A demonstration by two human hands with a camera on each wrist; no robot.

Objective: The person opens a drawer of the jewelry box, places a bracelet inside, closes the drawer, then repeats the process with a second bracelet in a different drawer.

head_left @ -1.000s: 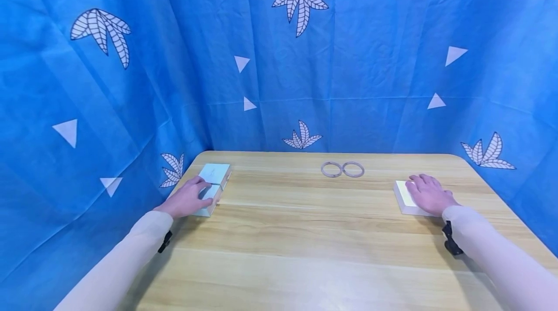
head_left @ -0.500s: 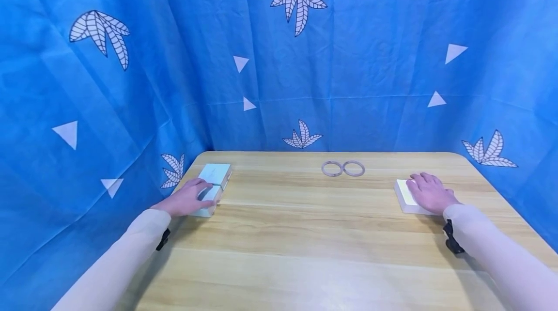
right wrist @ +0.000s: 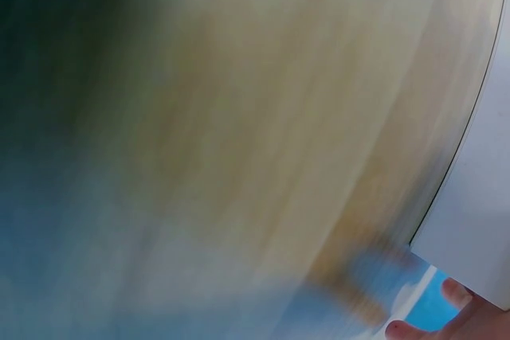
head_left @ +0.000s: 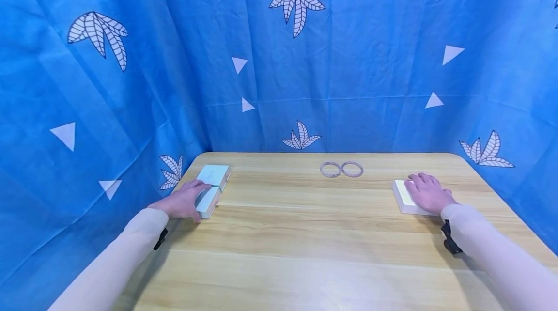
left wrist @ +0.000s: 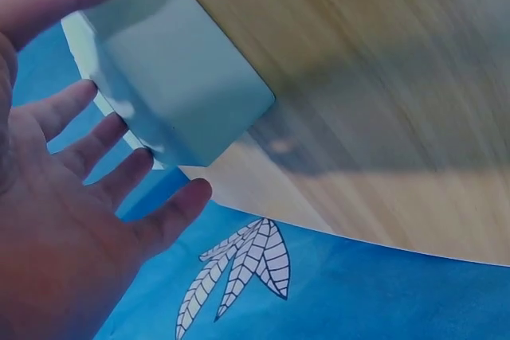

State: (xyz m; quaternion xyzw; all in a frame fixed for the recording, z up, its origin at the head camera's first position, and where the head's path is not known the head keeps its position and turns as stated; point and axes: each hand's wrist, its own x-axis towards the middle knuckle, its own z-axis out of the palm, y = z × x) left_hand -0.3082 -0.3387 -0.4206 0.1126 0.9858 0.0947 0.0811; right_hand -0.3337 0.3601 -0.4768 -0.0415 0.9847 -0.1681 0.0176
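In the head view, my left hand [head_left: 179, 203] is at the near left side of a pale blue box [head_left: 208, 204], at the table's left edge. A dark seam crosses between this box and a matching pale blue part [head_left: 214, 174] behind it; I cannot tell if they are joined. The left wrist view shows the fingers [left wrist: 179, 206] spread and fairly straight, several tips at the box's side, the thumb across its other end. My right hand [head_left: 429, 194] lies flat over a white box [head_left: 404, 200] at the right, hiding much of its top.
Two thin greyish rings [head_left: 331, 176] lie side by side near the table's back edge. A wooden table [head_left: 296, 238] spreads between the hands. Blue patterned cloth [head_left: 370, 59] hangs behind and at both sides. The right wrist view is mostly blurred.
My left thumb has moved from the top of the pale blue box to its near edge, and the hand has shifted slightly left. The right hand has stayed on the white box.
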